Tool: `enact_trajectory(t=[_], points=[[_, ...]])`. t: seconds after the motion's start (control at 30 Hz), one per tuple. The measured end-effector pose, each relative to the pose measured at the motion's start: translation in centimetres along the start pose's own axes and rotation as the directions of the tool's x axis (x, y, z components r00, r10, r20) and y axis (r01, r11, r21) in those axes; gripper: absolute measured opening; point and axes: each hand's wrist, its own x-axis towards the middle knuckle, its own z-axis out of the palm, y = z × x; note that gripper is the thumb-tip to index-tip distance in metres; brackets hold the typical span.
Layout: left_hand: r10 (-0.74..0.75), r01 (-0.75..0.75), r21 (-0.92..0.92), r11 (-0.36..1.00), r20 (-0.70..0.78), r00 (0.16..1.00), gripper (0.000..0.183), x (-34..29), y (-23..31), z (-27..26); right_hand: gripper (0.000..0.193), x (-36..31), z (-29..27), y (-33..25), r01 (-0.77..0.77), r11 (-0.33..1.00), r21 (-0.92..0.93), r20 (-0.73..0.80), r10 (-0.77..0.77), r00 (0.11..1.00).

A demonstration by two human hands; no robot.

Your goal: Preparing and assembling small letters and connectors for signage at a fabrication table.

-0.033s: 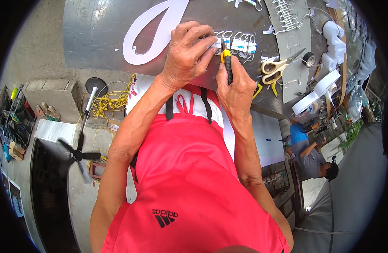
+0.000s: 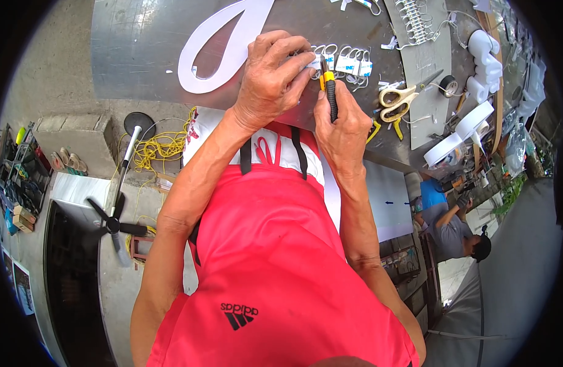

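My right hand (image 2: 345,125) is closed round a utility knife (image 2: 331,101) with a black and yellow handle. Its tip lies over a row of small white wired modules (image 2: 349,65) with blue-printed backing and looped wires, on the metal tabletop (image 2: 141,61). My left hand (image 2: 273,79) pinches the left end of that row; its fingertips partly hide what they grip. Just left of this hand lies a flat white teardrop-shaped cutout (image 2: 193,64). Beige-handled scissors (image 2: 396,104) rest to the right of my right hand.
Beside the scissors lie a yellow-handled tool (image 2: 398,128) and a black tape roll (image 2: 448,85). Another wired module strip (image 2: 414,21) sits at the far right. A fan (image 2: 113,226) and yellow cable (image 2: 156,150) stand on the left floor. A person (image 2: 449,232) is at right.
The fan's blades are turned slightly. My hands, the utility knife and the row of modules show no visible movement.
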Motion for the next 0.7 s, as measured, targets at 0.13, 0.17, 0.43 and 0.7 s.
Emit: enact_trajectory(t=[0.13, 0.17, 0.43, 0.7], points=[[0.012, -0.012, 0.0, 1.0, -0.012, 1.0, 0.027, 0.0, -0.1, 0.1, 0.023, 0.2, 0.0, 0.0, -0.004, 1.0, -0.009, 0.007, 0.004, 1.0], [0.012, -0.012, 0.0, 1.0, -0.012, 1.0, 0.027, 0.0, -0.1, 0.2, 0.022, 0.2, -0.1, -0.1, -0.003, 1.0, -0.008, 0.007, 0.004, 1.0], [0.002, -0.002, 0.003, 1.0, -0.03, 1.0, 0.026, 0.0, 0.1, 0.1, 0.021, -1.0, -0.3, -0.3, -0.008, 0.998, -0.069, 0.011, 0.009, 1.0], [-0.003, 0.003, 0.017, 1.0, -0.035, 0.999, 0.03, 0.2, 0.2, 0.0, 0.021, -1.7, -0.5, -0.5, -0.025, 0.997, -0.078, 0.01, 0.026, 1.0]])
